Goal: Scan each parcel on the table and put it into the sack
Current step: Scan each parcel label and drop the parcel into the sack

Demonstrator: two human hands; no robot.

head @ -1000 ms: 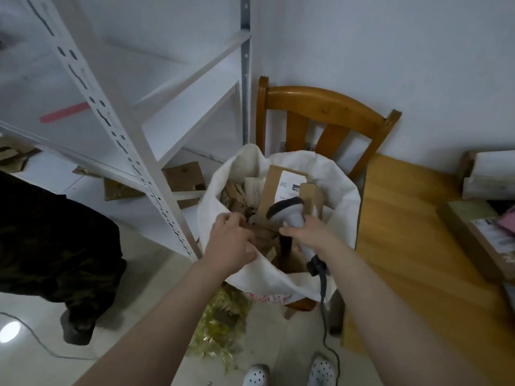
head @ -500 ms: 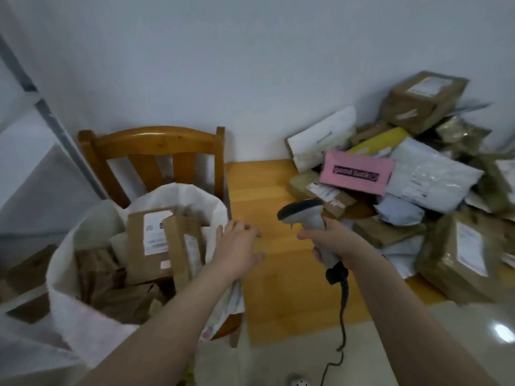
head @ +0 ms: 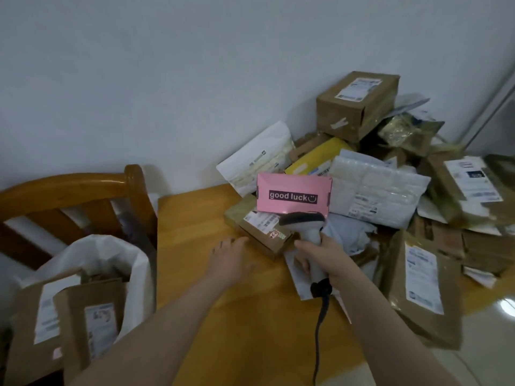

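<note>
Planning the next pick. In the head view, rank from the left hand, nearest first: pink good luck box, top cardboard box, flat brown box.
1. flat brown box, just ahead of the left hand.
2. pink good luck box, behind it.
3. top cardboard box, far right.

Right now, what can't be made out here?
Head view only:
- The scanner trigger: hidden under the right hand.
- The left hand: blurred; contact with the brown box unclear.
- Its label: too small and blurred to read.
- The sack: bottom cut off by the lower edge.
- Lower parcels in the pile: buried under upper ones.
</note>
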